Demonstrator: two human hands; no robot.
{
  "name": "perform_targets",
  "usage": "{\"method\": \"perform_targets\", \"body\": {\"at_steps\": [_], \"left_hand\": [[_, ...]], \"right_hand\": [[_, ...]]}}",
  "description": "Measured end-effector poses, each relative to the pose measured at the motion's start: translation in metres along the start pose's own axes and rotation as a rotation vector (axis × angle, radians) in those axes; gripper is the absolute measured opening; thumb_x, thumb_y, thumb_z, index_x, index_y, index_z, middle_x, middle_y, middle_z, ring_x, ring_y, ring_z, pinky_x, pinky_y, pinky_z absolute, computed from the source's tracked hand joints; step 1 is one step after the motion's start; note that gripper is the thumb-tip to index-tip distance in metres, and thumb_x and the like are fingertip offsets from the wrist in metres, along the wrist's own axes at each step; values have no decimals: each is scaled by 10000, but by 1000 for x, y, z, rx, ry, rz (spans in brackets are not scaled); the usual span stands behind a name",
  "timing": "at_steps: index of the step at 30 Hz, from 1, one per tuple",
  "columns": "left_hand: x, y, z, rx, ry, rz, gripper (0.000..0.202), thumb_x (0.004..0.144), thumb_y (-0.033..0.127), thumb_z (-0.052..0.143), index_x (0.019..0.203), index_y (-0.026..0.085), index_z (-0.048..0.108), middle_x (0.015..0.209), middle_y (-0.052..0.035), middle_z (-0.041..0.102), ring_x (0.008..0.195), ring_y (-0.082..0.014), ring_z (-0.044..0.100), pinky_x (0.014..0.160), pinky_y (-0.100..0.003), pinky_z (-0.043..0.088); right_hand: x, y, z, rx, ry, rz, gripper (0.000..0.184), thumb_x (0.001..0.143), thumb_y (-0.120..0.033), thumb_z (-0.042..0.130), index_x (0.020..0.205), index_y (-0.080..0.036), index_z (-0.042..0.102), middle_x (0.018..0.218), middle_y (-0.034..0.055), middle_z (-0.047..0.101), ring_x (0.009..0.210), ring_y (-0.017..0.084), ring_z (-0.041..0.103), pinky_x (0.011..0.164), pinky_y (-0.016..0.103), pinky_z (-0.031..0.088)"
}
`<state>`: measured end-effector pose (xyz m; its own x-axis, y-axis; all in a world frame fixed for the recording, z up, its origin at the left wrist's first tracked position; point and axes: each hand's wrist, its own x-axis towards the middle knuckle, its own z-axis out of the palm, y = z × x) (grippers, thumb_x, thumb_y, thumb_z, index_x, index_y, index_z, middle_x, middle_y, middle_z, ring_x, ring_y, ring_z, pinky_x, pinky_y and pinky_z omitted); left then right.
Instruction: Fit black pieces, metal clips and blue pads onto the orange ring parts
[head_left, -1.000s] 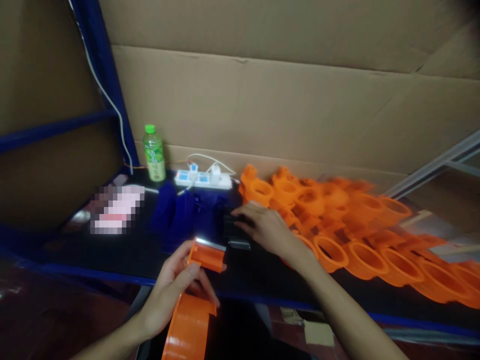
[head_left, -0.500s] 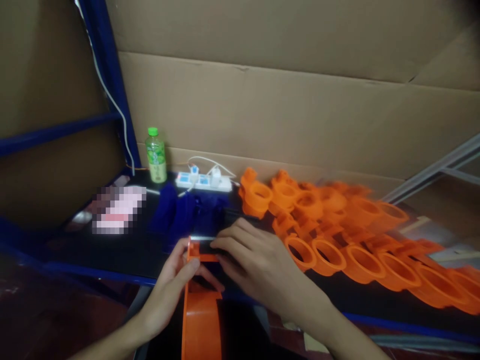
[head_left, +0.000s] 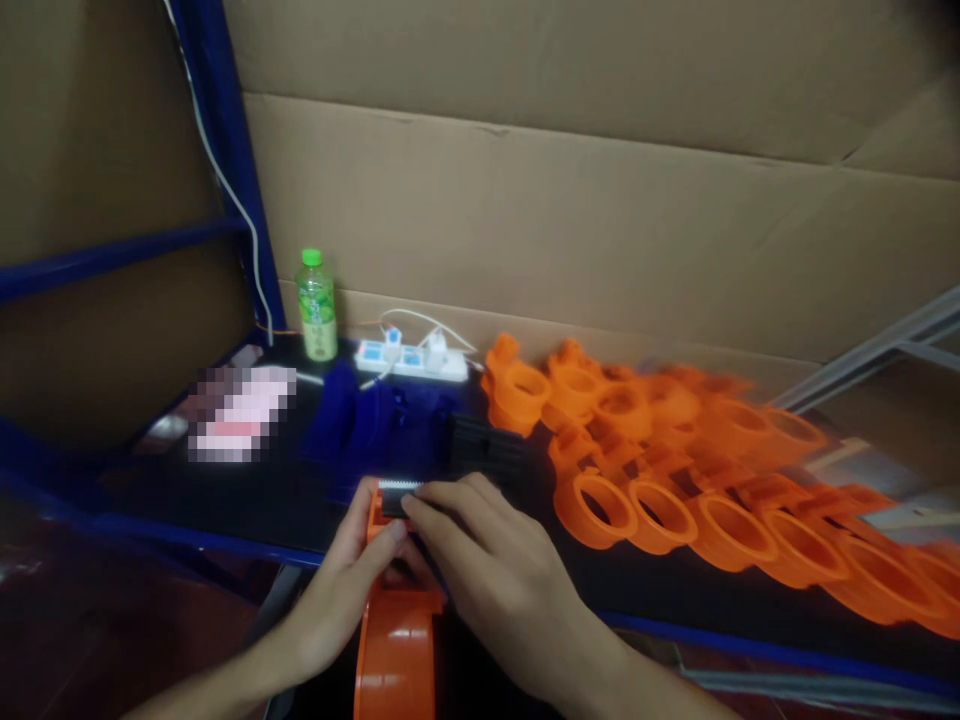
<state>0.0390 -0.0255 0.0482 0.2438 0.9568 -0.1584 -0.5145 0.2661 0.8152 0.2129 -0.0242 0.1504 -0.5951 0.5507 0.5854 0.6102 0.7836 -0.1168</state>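
Observation:
An orange tape dispenser (head_left: 396,650) is upright in front of me, its round body toward the bottom edge. My left hand (head_left: 356,550) is closed around its upper end, thumb on the near side. At that end lies a black piece with a toothed metal blade (head_left: 397,486) along its far edge. My right hand (head_left: 499,570) pinches the right part of this black piece, its fingertips covering that side. How firmly the piece sits in the orange frame cannot be made out.
Several more orange tape dispensers (head_left: 660,515) stand in rows on the black table (head_left: 255,505) at right. Dark ribbed pieces (head_left: 487,455) and blue parts (head_left: 375,425) lie behind my hands. Farther back are a white power strip (head_left: 412,358) and a green-capped bottle (head_left: 318,310).
My right hand has moved slightly down and left along the black piece, uncovering the dark ribbed pieces behind. The left hand keeps its hold. The view has shifted slightly.

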Motion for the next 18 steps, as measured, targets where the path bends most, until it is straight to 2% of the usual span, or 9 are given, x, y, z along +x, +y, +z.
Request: {"method": "perform_targets", "body": {"at_steps": [3,7,11,15,17,18], "left_hand": [[0,2,-1,33,41,-25,674,892,363,714,1466,311,366,1114,-45,738,904,-203,747,796,-301,586],[-6,7,4,37,13,-66,649,903,377,699,1463,302,380,1064,-40,748,884,-198,746,806,-314,585],[-11,7,5,-23,81,-47,615,896,347,704,1445,300,431,1130,-57,744,960,-235,744,811,-332,593],[-5,14,5,-144,134,3,374,889,314,699,1236,222,595,972,-45,762,891,-227,745,738,-299,587],[-1,22,8,-197,97,-17,265,890,347,691,1093,187,635,823,-29,746,748,-198,734,663,-269,565],[1,26,9,-200,57,-67,279,906,408,659,1040,163,646,766,-44,734,682,-202,720,611,-271,550]], "right_hand": [[-1,-2,2,-33,14,-43,239,1000,-138,492,1134,-93,686,1087,155,710,892,225,623,761,374,569],[0,-1,4,16,6,15,232,996,-136,503,1116,-125,701,1061,123,714,865,212,625,731,347,564],[-1,-5,7,-13,-1,-77,246,964,-96,529,1141,-54,694,1104,174,706,888,238,627,763,368,572],[1,-7,3,120,-14,-60,294,949,-80,554,1219,-102,669,1242,143,681,995,217,650,865,345,575],[10,2,-1,229,-10,-25,302,965,-97,543,1236,-150,664,1262,102,681,1055,179,660,904,298,566],[17,10,-2,265,3,11,290,976,-118,537,1229,-169,670,1237,82,695,1050,160,669,899,275,563]]}}
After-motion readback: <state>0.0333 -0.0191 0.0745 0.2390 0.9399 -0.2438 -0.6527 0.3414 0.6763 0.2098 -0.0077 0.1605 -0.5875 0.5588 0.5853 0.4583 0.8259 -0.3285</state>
